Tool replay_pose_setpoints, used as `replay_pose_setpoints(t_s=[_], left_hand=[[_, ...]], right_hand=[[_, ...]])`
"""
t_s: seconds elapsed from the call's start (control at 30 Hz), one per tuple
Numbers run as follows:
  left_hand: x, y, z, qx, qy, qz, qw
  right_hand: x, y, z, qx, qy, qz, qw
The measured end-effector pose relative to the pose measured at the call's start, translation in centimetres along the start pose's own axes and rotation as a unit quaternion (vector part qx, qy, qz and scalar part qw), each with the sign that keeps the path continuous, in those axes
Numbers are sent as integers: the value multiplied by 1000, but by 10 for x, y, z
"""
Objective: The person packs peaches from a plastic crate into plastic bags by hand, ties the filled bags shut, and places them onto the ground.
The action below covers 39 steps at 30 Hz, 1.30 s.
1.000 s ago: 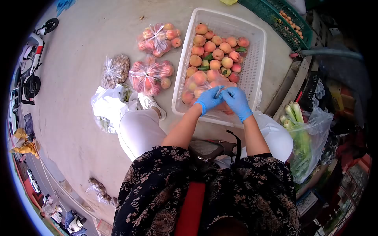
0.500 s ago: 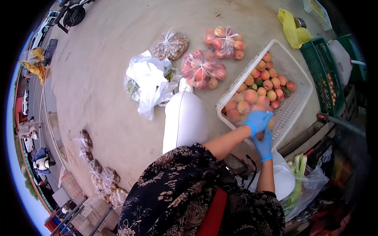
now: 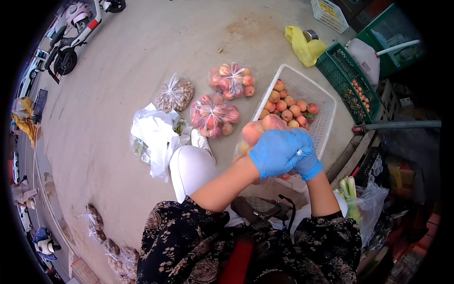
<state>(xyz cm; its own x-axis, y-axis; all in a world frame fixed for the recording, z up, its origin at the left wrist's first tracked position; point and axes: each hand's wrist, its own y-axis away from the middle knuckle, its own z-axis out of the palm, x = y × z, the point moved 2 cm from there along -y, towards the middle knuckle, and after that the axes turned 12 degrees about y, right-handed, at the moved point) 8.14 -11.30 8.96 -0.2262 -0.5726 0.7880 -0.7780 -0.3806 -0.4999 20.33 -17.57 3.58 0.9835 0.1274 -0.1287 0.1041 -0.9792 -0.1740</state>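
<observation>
Blue gloves cover both hands. My left hand [image 3: 275,154] is closed on the gathered top of a clear bag of peaches [image 3: 253,133], which hangs in front of the near part of the crate. Pressed against it on the right, my right hand [image 3: 307,158] is closed too, at the same bag top. The fingertips partly hide each other. Behind them, loose peaches [image 3: 286,108] with some leaves lie in a white plastic crate [image 3: 325,107]. Two tied bags of peaches [image 3: 232,81] [image 3: 213,116] rest on the ground left of the crate.
Left of the peach bags are a bag of brown nuts or tubers [image 3: 174,94] and a white plastic bag [image 3: 156,137]. Green crates [image 3: 338,78], a yellow bag [image 3: 303,47] and a white jug [image 3: 363,60] stand back right. Bagged green stalks [image 3: 352,199] lie at right.
The peach bag and both hands have come up closer to the camera, and the hands are now pressed together at its top. The view has swung left and back.
</observation>
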Motion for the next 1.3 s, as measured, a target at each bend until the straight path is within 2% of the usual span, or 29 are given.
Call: replay_pose_setpoints(t_s=[0.1, 0.17, 0.27, 0.33, 0.37, 0.4, 0.43, 0.5, 0.53, 0.57, 0.6, 0.63, 0.7, 0.73, 0.83, 0.87, 0.93, 1.03, 1.1, 1.13, 1.23, 1.3], left_hand=[[4, 10, -31, 14, -54, -14, 998], [-6, 20, -46, 11, -102, -48, 994], [-24, 35, -82, 73, -72, -25, 994], [-38, 46, -101, 159, -13, -79, 984], [-45, 54, -110, 201, 17, -106, 974], [-53, 58, -122, 196, 4, -137, 971], [-58, 56, -131, 255, -58, -129, 957], [-62, 49, -150, 367, -176, -117, 906], [-76, 60, -158, 396, -115, -158, 897], [-90, 73, -166, 423, -54, -197, 883], [-96, 75, -172, 437, -52, -217, 871], [-100, 75, -174, 413, -69, -223, 880], [-105, 73, -174, 361, -104, -230, 898], [-103, 69, -175, 336, -87, -242, 906], [-108, 66, -178, 293, -61, -274, 914], [-109, 65, -177, 301, -51, -278, 911], [-110, 62, -174, 293, -44, -286, 911], [-115, 49, -175, 263, -26, -312, 913], [-120, 41, -172, 245, -16, -318, 916], [-119, 41, -166, 229, -52, -335, 913], [-131, 33, -165, 224, -25, -350, 909], [-135, 26, -167, 182, -39, -346, 920]], right_hand=[[-17, -24, 5, -29, -97, -37, 994], [-27, -43, 1, -31, -28, -87, 995], [-47, -81, -5, -65, 1, -121, 990], [-55, -108, 2, -68, -48, -134, 987], [-57, -122, 7, -93, -54, -117, 987], [-57, -138, 11, -119, -60, -99, 986], [-55, -153, 18, -145, -64, -80, 984], [-35, -186, 44, -107, -77, -49, 990], [-22, -204, 55, -89, -83, -33, 992], [-8, -222, 62, -111, -108, 6, 988], [5, -240, 69, -134, -133, 45, 981], [19, -257, 75, -155, -160, 84, 971], [51, -288, 100, -171, -110, 134, 970], [69, -301, 114, -150, -146, 183, 961], [135, -334, 155, -103, -215, 327, 914], [148, -341, 164, -71, -315, 394, 861], [169, -359, 180, 6, -496, 498, 711], [248, -384, 245, -21, -538, 491, 685], [263, -396, 271, 11, -558, 508, 656], [266, -400, 279, 28, -570, 514, 641], [272, -400, 314, 119, -619, 547, 551], [279, -399, 334, 123, -663, 543, 500]])
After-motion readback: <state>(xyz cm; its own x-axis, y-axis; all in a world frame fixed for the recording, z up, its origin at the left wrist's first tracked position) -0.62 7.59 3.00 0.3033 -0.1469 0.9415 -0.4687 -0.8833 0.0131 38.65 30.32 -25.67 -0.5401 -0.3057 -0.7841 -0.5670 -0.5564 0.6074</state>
